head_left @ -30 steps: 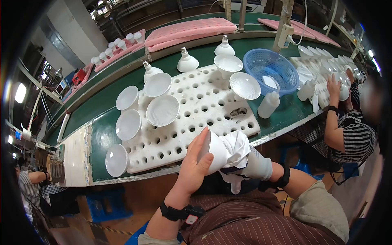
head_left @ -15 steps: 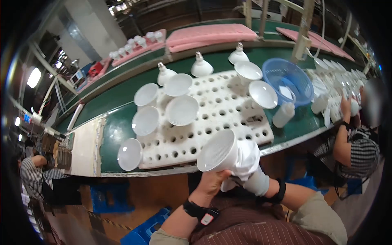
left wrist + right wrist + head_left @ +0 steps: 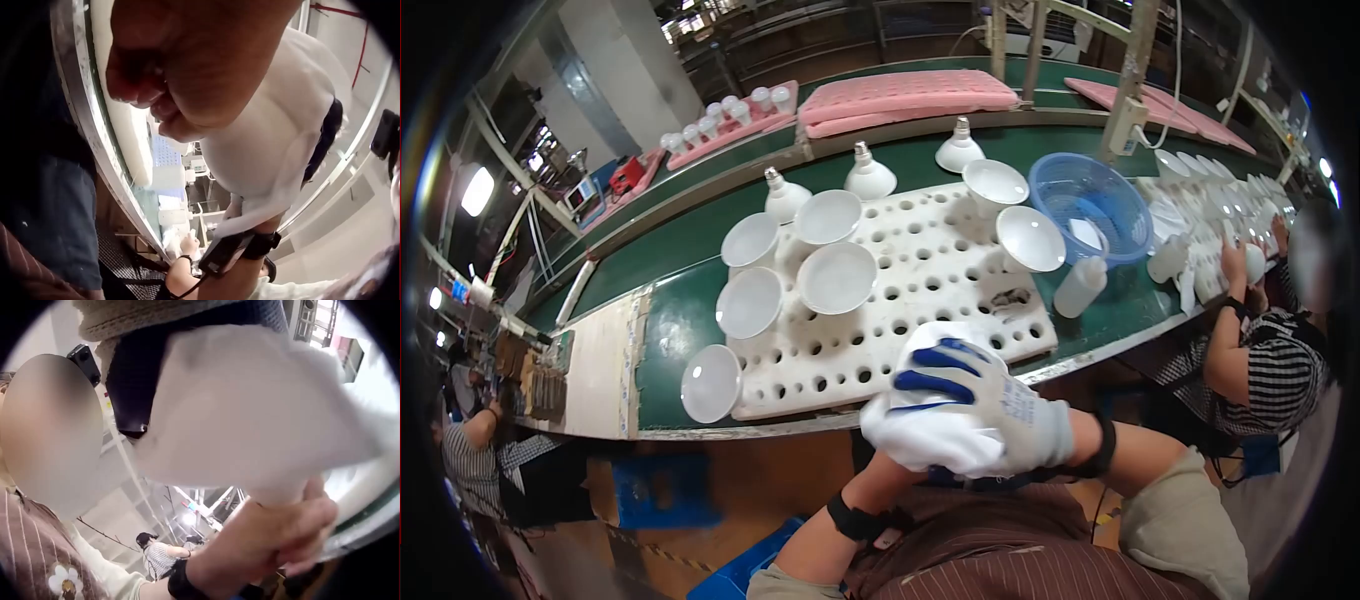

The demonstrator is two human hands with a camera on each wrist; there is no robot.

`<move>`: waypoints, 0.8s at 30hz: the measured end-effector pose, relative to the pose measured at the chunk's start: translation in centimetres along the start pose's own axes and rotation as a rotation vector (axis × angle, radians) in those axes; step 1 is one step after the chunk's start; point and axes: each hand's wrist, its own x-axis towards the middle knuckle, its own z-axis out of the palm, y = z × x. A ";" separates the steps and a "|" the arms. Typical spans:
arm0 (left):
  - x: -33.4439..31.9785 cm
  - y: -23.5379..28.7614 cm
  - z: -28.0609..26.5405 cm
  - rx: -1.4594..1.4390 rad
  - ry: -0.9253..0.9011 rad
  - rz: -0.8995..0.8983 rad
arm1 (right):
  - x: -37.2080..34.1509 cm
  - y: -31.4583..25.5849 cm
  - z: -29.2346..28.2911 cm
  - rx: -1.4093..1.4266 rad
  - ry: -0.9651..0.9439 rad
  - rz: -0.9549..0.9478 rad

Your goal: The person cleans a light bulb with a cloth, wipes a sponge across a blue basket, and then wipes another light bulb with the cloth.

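Observation:
My right hand (image 3: 1005,405), in a pale glove with blue-coated fingers, holds a bunched white cloth (image 3: 930,445) over a white reflector bulb in front of my body. The cloth covers most of the bulb in the head view. Bare and mostly hidden there, my left hand (image 3: 281,534) curls round the bulb's narrow end (image 3: 275,492) below the cloth in the right wrist view. Its bent fingers (image 3: 178,122) fill the top of the left wrist view. On the bench ahead lies a white foam tray (image 3: 920,270) with rows of holes.
Several white reflector bulbs (image 3: 837,277) stand on and around the tray. To the right are a blue basket (image 3: 1090,165) and a white bottle (image 3: 1080,287). Pink foam sheets (image 3: 910,95) lie along the back. Another person (image 3: 1270,355) works at the right.
The bulb's broad face showed half a second ago; now the cloth and gloved hand cover it. My right hand has moved from behind the bulb to over its front.

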 end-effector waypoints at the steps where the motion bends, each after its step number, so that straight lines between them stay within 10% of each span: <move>1: 0.2 0.4 -1.0 -0.288 0.146 -0.004 | 0.7 0.4 0.2 0.014 -0.032 -0.098; 3: 0.2 1.0 -2.6 -0.615 0.218 -0.118 | 0.9 1.5 1.4 0.437 0.139 0.235; 5: -0.2 0.7 -4.4 -0.554 0.009 -0.251 | -1.9 5.7 3.9 0.624 -0.085 0.793; 7: -0.1 0.0 -5.4 -0.631 0.136 -0.218 | -2.7 5.2 4.5 1.073 0.230 0.896; 9: -1.2 -0.7 -4.4 -1.125 0.260 -0.574 | -5.5 7.8 8.1 0.039 0.300 0.072; 10: -1.6 -1.2 -4.2 -1.159 0.277 -0.596 | -5.7 7.0 8.6 0.765 0.242 0.635; 12: -1.7 -1.9 -4.2 -0.978 0.256 -0.532 | -5.6 6.1 6.5 0.753 0.379 0.676; 15: -1.3 -2.0 -4.6 -0.620 0.150 -0.354 | -3.1 2.6 1.4 1.486 0.522 0.749; 17: -0.2 -1.0 -5.2 -0.209 0.008 -0.134 | -1.3 2.0 0.8 -0.222 0.017 0.043; 20: -3.4 -2.7 0.6 -0.305 0.084 -0.071 | 0.2 -0.2 2.3 -0.031 0.080 -0.024; 24: -1.5 -0.2 -3.8 -0.108 0.205 -0.132 | -0.6 3.4 3.6 1.036 0.199 0.756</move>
